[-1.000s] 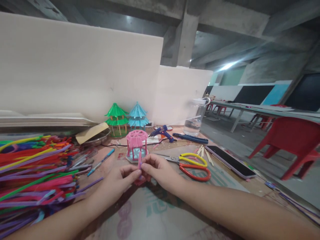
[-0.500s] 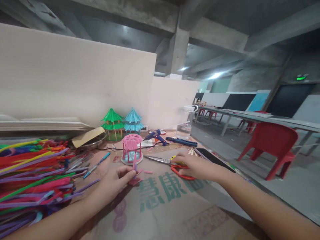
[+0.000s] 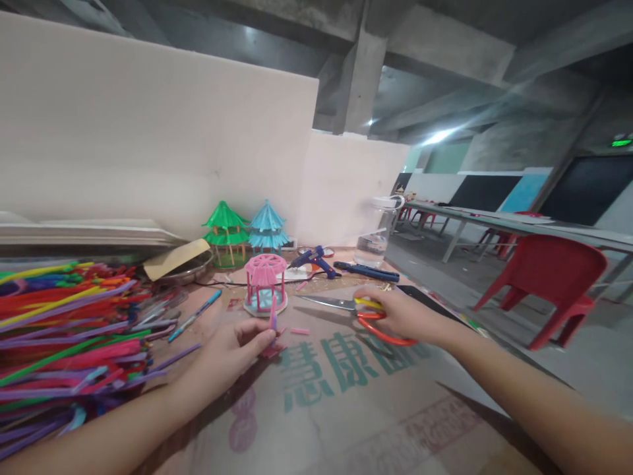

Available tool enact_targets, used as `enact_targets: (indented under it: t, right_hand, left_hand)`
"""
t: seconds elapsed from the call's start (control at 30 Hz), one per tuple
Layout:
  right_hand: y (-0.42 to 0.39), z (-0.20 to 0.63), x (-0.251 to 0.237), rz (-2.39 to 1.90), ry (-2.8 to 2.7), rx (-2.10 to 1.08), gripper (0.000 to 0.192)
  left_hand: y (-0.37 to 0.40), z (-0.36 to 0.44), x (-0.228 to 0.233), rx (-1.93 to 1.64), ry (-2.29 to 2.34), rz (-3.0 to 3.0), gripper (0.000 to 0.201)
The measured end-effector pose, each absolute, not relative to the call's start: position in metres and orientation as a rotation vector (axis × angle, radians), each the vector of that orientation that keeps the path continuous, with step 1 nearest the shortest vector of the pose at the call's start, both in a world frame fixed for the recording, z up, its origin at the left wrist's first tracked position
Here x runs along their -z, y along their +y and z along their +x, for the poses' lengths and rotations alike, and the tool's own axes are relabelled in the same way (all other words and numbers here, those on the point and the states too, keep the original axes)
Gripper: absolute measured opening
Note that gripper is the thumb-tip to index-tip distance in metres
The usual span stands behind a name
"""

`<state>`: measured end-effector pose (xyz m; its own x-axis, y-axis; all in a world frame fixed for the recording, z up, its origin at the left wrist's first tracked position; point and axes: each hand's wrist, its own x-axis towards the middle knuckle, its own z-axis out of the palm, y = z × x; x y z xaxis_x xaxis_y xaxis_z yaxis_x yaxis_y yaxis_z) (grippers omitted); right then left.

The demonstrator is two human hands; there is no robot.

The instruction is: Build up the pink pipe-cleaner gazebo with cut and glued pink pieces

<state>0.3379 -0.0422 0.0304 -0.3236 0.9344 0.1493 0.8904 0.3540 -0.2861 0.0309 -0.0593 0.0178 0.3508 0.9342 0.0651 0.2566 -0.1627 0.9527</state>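
Observation:
My left hand (image 3: 232, 353) pinches a short pink straw piece (image 3: 272, 316) upright, just in front of a small pink straw pavilion (image 3: 266, 284) on a pale blue base. My right hand (image 3: 400, 315) grips the red and yellow handles of a pair of scissors (image 3: 346, 305) and holds them lifted off the cardboard sheet (image 3: 346, 402), blades pointing left. A cut pink bit (image 3: 299, 331) lies on the cardboard between my hands.
A heap of coloured straws (image 3: 64, 336) fills the left. Green (image 3: 226, 231) and blue (image 3: 267, 227) pavilions stand by the white wall, with a glue gun (image 3: 314, 258), a clear jar (image 3: 376, 231), a blue pen (image 3: 195, 315) and a phone (image 3: 420, 295). Red chair (image 3: 548, 284) at right.
My right hand left the pink straw piece, reached right to the scissors, closed on their handles and lifted them. My left hand kept hold of the pink piece.

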Motion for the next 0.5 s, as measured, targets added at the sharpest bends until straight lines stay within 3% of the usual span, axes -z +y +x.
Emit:
enact_targets:
  t: [0.07, 0.3, 0.5]
  right_hand:
    - [-0.043, 0.344, -0.036, -1.573, -2.321, -0.330, 0.037]
    - [-0.057, 0.335, -0.037, -1.383, -2.391, -0.572, 0.055]
    - [-0.077, 0.310, -0.041, -1.383, -2.460, -0.852, 0.036]
  left_hand:
    - [-0.060, 0.031, -0.017, -0.885, 1.067, 1.612, 0.039]
    - [-0.066, 0.036, -0.026, -0.885, 1.078, 1.552, 0.034]
    - [-0.067, 0.035, -0.022, -0.849, 1.050, 1.683, 0.032]
